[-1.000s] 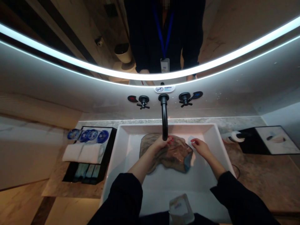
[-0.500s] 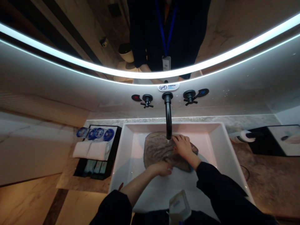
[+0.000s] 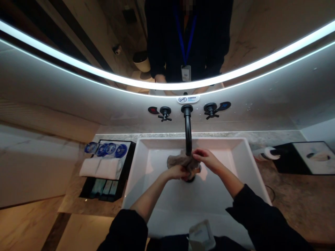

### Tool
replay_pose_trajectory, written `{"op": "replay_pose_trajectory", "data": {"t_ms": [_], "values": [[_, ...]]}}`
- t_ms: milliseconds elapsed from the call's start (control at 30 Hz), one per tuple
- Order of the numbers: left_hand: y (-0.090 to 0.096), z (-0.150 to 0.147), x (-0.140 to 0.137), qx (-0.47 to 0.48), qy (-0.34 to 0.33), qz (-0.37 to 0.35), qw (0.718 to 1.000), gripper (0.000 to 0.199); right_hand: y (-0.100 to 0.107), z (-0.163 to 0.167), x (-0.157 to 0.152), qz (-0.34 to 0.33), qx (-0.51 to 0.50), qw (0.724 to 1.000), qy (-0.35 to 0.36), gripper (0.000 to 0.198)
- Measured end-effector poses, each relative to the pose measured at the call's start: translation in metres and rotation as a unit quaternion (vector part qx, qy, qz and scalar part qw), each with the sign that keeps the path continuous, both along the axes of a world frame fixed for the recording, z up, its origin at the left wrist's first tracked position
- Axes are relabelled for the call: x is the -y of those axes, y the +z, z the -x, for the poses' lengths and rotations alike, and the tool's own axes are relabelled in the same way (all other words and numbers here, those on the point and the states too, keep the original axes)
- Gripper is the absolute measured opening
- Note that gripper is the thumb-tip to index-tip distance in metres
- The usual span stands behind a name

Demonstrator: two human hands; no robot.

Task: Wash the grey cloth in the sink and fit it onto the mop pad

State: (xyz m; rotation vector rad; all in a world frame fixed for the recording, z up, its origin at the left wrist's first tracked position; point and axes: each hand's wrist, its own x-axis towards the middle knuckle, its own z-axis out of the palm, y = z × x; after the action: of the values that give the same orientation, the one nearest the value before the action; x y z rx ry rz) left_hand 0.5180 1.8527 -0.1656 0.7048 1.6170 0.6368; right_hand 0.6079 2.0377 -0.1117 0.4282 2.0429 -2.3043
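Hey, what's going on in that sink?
A person has a grayish-brown cloth bunched up in the white sink, just below the black faucet. The left hand grips it from the near side, and the right hand is at its right edge. I can't tell whether water is running.

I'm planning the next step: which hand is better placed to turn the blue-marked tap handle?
Probably the right hand: it's nearer that tap handle, on the same side of the spout. The left hand is lower, across the spout. Both are at the cloth.
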Motion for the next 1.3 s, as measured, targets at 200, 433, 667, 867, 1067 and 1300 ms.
{"op": "replay_pose_trajectory", "data": {"t_ms": [200,433,667,867,1067,1300], "values": [[0.006,0.008,-0.04,0.042,0.001,0.038,0.998,0.032,0.021,-0.026,-0.026,0.062,0.026,0.992,-0.106,0.035],[-0.017,-0.007,-0.073,0.014,0.034,0.089,0.995,0.032,0.062,-0.047,-0.052,0.072,0.013,0.985,-0.156,0.029],[-0.014,0.011,-0.077,-0.022,0.1,0.06,0.993,0.023,0.066,-0.055,-0.065,0.053,0.015,0.983,-0.175,0.028],[-0.007,0.022,-0.083,-0.104,0.148,-0.035,0.983,0.016,0.059,-0.054,-0.058,0.069,0.014,0.986,-0.151,0.024],[0.027,0.003,-0.105,-0.062,0.141,-0.236,0.959,0.04,0.062,-0.045,-0.054,0.099,0.002,0.987,-0.123,0.025],[0.037,0.025,-0.058,0.007,0.125,-0.232,0.965,0.038,0.044,-0.026,-0.039,0.093,-0.011,0.99,-0.104,0.031]]}}
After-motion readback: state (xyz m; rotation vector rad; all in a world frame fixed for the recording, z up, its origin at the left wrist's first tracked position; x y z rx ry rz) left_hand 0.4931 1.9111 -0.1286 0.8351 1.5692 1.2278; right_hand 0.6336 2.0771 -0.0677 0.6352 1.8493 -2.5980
